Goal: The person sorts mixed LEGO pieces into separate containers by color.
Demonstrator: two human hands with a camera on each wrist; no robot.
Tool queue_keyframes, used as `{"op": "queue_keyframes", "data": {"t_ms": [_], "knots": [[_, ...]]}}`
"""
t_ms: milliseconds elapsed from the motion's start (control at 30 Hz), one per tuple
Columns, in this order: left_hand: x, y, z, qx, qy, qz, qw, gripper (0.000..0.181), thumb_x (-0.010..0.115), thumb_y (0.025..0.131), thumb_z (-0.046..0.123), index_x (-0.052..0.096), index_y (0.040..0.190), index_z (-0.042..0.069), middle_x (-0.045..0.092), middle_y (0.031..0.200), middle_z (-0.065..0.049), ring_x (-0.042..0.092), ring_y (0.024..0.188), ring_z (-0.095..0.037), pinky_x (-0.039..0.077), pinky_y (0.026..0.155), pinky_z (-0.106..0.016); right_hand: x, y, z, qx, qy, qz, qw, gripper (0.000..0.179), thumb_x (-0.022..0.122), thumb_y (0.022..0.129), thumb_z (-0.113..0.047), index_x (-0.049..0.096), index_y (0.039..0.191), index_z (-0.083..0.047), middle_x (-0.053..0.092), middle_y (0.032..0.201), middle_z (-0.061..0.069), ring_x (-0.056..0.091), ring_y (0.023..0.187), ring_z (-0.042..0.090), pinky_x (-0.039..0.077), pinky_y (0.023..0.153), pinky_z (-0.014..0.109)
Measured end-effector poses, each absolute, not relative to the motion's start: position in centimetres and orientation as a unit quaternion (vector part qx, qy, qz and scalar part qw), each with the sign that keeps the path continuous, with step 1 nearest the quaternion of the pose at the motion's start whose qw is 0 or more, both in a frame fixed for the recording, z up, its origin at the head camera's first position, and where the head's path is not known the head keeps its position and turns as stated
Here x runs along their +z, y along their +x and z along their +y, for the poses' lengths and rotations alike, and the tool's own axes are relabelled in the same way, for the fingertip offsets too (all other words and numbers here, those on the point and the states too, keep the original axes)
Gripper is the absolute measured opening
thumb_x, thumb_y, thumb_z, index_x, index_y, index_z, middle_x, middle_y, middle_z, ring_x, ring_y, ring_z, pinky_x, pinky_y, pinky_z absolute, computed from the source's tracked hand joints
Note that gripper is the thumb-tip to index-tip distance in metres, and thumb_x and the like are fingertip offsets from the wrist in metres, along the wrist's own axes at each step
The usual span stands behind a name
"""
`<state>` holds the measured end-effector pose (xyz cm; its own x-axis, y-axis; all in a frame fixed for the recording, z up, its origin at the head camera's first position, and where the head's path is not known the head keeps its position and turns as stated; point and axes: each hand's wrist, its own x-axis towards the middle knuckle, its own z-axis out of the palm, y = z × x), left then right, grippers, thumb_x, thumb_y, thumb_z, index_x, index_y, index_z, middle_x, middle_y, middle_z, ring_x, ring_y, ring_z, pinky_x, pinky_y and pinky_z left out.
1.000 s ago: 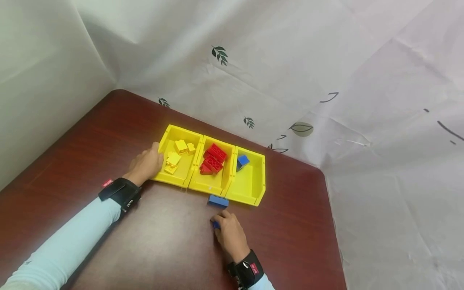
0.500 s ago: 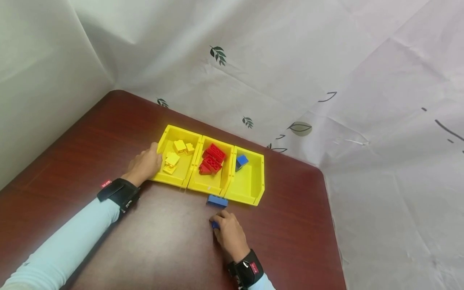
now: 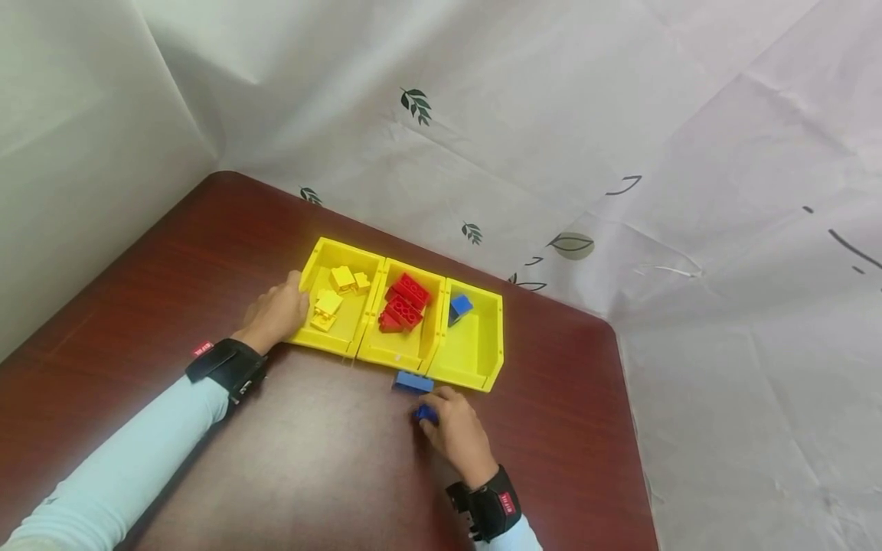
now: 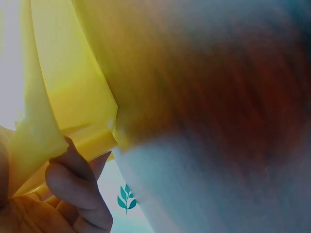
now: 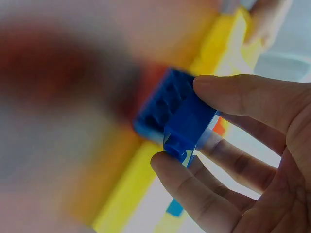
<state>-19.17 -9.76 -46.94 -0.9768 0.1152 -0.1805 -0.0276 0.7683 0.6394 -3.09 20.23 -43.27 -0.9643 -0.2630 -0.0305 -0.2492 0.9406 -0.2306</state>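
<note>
My left hand grips the outer side wall of the leftmost yellow bin; in the left wrist view its fingers curl round the plastic edge. A small blue brick is pinched between the thumb and fingers of my right hand, low over the table in front of the bins. Just beyond that hand a longer blue brick lies on the table against the front of the bins. One blue brick sits at the back of the right bin.
Yellow bricks lie in the left bin, red bricks in the middle bin. The three bins stand side by side on the brown table. A pale cloth with leaf prints hangs behind the table.
My right hand has moved a little forward and to the right, carrying the small blue brick towards the longer one. The left hand has stayed on the bin.
</note>
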Motion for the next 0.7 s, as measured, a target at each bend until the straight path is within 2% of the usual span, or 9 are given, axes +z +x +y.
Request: {"op": "queue_keyframes", "data": {"t_ms": [200,400,600,700], "knots": [[-46.9,-19.2,-9.8,0.341,0.025,0.934,0.107,0.04,0.039,0.102,0.023,0.03,0.135,0.002,0.05,0.087,-0.017,0.051,0.067,-0.028,0.039,0.06,-0.035,-40.7,-5.8,22.3,-0.118,-0.075,0.99,-0.004,0.029,0.079,0.082,-0.012,0.072,0.11,-0.011,0.066,0.111,0.01,0.066,0.098,0.023,0.057,0.082,0.039],[-46.9,-19.2,-9.8,0.341,0.026,0.933,0.109,0.04,0.039,0.103,0.024,0.029,0.135,0.002,0.049,0.087,-0.016,0.051,0.067,-0.028,0.039,0.06,-0.035,-39.7,-10.1,23.4,-0.133,0.009,0.99,0.04,0.033,0.076,0.085,-0.014,0.071,0.117,-0.013,0.063,0.12,0.011,0.062,0.103,0.027,0.054,0.09,0.045],[-46.9,-19.2,-9.8,0.34,0.025,0.934,0.106,0.039,0.039,0.103,0.023,0.03,0.134,0.002,0.049,0.086,-0.016,0.051,0.067,-0.028,0.039,0.059,-0.035,-40.9,-14.3,23.3,-0.12,0.004,0.991,0.066,0.03,0.074,0.086,-0.013,0.072,0.115,-0.011,0.067,0.114,0.011,0.061,0.1,0.026,0.054,0.087,0.041],[-47.0,-19.2,-9.7,0.341,0.025,0.934,0.105,0.039,0.039,0.102,0.023,0.03,0.134,0.002,0.049,0.086,-0.016,0.05,0.067,-0.028,0.039,0.059,-0.035,-41.7,-15.8,23.0,-0.108,0.01,0.991,0.082,0.033,0.074,0.086,-0.011,0.07,0.119,-0.009,0.067,0.116,0.012,0.06,0.102,0.027,0.053,0.09,0.041]]}}
